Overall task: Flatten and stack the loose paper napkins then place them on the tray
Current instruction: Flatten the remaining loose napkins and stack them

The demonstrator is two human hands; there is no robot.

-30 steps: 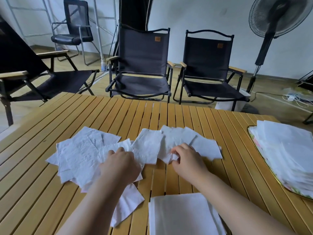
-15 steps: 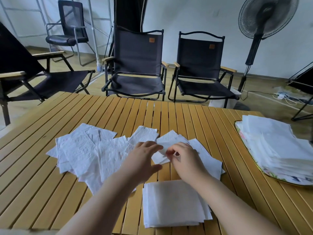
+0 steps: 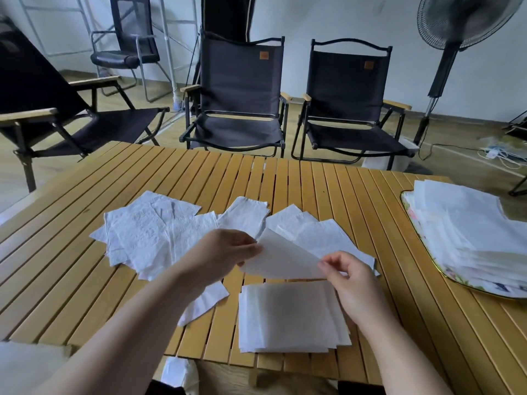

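A napkin [image 3: 285, 260] is pinched at opposite edges by the left hand [image 3: 219, 255] and right hand [image 3: 350, 277]; a napkin pile [image 3: 470, 226] is held in the tray [image 3: 411, 213].

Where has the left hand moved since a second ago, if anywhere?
Yes: the left hand shifted right, off the scattered white paper napkins, toward the neat white napkin stack, now pinching one flat sheet.
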